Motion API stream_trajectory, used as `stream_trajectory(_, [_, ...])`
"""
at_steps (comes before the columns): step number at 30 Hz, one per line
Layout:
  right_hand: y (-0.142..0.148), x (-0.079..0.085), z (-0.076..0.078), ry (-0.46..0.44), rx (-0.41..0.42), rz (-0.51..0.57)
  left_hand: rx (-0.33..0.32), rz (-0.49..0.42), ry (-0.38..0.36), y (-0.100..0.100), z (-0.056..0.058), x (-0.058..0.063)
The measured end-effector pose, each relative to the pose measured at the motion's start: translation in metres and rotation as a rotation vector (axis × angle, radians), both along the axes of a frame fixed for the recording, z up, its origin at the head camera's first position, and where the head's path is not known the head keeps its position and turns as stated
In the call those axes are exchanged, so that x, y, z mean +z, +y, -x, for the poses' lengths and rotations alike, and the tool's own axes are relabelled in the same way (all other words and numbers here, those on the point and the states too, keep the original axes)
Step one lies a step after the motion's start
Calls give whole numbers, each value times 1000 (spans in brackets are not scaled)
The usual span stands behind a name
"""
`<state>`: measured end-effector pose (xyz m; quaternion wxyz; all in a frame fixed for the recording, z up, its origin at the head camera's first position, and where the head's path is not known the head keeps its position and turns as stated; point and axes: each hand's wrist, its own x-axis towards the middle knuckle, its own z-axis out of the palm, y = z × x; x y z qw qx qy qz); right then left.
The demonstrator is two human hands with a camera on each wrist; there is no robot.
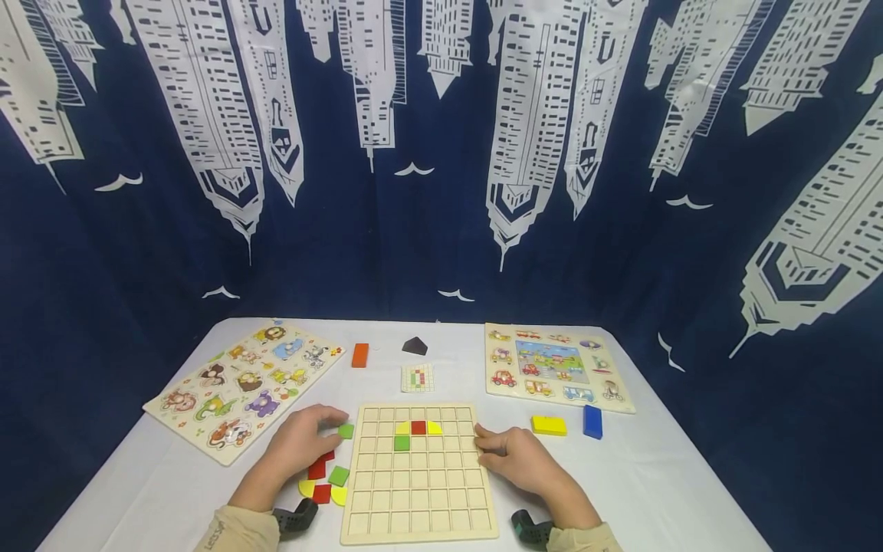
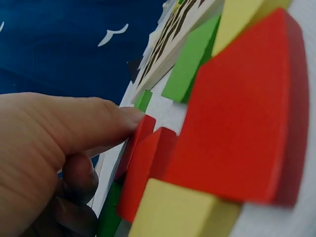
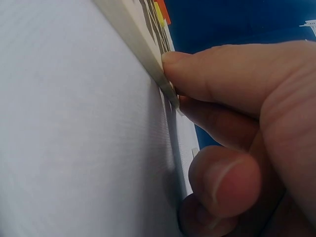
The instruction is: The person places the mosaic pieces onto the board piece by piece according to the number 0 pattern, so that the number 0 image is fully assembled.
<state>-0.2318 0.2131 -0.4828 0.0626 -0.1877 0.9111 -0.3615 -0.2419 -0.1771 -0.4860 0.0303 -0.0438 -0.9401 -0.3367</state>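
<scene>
My left hand [image 1: 303, 441] is bent around a green square tile [image 1: 346, 432] left of the board, the tile at the tips of thumb and index finger. In the left wrist view that green tile [image 2: 143, 101] shows just beyond a fingertip. A wooden grid board [image 1: 421, 491] lies flat in the middle. Set in its upper cells are a red square [image 1: 418, 428] between two yellow rounded pieces [image 1: 434, 428], and a green square [image 1: 402, 443] below. My right hand [image 1: 513, 456] grips the board's right edge, its fingertips [image 3: 175, 64] on the rim in the right wrist view.
Loose red tiles [image 1: 321, 494], yellow rounded pieces [image 1: 306, 487] and a green tile [image 1: 339, 476] lie left of the board. Behind it are a pattern card [image 1: 417, 378], an orange block [image 1: 360, 355] and a dark pentagon [image 1: 415, 346]. Animal [image 1: 241, 383] and vehicle [image 1: 552, 364] puzzles flank them; yellow [image 1: 549, 425] and blue [image 1: 592, 422] blocks sit right.
</scene>
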Motion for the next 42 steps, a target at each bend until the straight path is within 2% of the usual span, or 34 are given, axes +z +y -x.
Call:
stream_trajectory(11, [-1,0,-2,-15,-6,14,19,128,40,-2,-1,3])
stream_trajectory(17, [-1,-1,-1,-7,-5,9,27,118,56,2,-4,8])
stream_trajectory(21, [0,-1,-1,-4,2,16,12,68,65,15,-13,14])
stream_trajectory(26, [0,0,-2,-9,3,21,-62,47,74,42,-31,17])
stream_trajectory(32, [0,1,-2,-17,-4,10,-189,48,107,71,-48,11])
stream_trajectory(37, [0,2,-2,-15,-3,15,-225,89,161,80,-50,2])
stream_trajectory(42, [0,2,-2,-2,-1,14,-210,115,206,80,-46,-5])
